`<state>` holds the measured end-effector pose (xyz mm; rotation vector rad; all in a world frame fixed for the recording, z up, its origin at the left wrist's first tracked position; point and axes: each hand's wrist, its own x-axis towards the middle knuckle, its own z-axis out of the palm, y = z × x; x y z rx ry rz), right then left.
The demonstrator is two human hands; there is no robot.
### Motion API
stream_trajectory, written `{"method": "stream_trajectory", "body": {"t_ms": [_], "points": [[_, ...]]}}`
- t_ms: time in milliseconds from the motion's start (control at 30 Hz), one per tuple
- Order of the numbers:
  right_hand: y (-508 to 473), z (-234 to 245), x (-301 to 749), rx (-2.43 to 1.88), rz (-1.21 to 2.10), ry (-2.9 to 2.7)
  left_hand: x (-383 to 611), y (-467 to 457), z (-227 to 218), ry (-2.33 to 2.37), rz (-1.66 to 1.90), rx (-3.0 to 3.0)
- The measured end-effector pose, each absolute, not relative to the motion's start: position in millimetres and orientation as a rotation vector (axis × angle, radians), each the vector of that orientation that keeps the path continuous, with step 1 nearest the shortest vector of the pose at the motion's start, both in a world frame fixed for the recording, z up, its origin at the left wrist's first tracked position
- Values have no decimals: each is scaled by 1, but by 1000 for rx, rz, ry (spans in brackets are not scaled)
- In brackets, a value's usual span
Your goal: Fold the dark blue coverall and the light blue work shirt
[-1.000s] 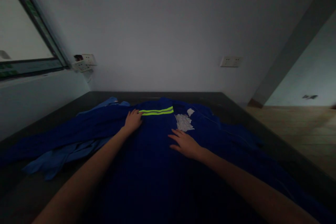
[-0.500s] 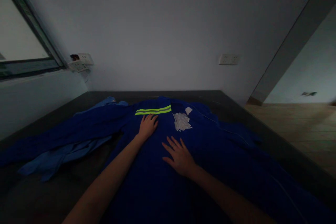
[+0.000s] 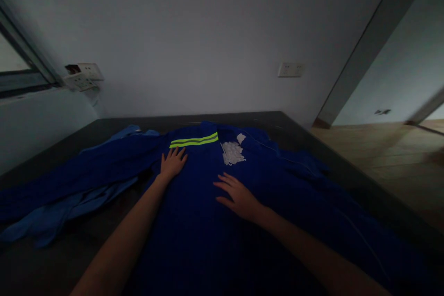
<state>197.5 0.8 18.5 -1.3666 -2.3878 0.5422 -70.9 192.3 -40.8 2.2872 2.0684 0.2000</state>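
Dark-blue garment [image 3: 197, 208] spread on the tabletop [image 3: 289, 134] beneath your two hands.
One sleeve [image 3: 100, 162] lies across the lighter blue cloth [image 3: 46, 222], apparently so that the garment's body stays broad and flat. Your left hand [image 3: 171, 165] rests just below the yellow-green stripe [image 3: 194, 140], a placement that would keep fabric level; your right hand [image 3: 239, 198] lies below the pale patch [image 3: 232, 153], its contact uncertain. Each grip is released, fingers moderately spread, grasping nothing.

A pale wall [image 3: 194, 46], sockets [image 3: 290, 70], a window frame [image 3: 17, 81] and wood-toned floor [image 3: 374, 152] show a plain room indoors.
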Motion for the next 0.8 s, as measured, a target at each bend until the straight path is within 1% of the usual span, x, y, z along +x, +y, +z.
{"method": "stream_trajectory", "body": {"t_ms": [100, 167, 333, 433, 500, 600, 700, 800], "points": [[-21, 39, 225, -1379, 515, -2288, -71, 191, -41, 2080, 225, 2312], [-39, 48, 256, -1452, 429, -2158, -72, 192, -42, 2081, 242, 2320], [-80, 48, 366, -1845, -33, -1696, -74, 193, -42, 2075, 226, 2313], [-85, 39, 433, -2056, -275, -1559, -73, 192, -42, 2088, 221, 2328], [-78, 32, 468, -2109, -276, -1643, -73, 191, -42, 2095, 235, 2350], [-57, 19, 499, -2143, -204, -1916, -72, 190, -42, 2097, 239, 2350], [-35, 9, 510, -2170, -156, -2093, -72, 189, -41, 2098, 238, 2336], [-19, 1, 514, -2147, 6, -2169, -71, 188, -39, 2100, 249, 2332]]}}
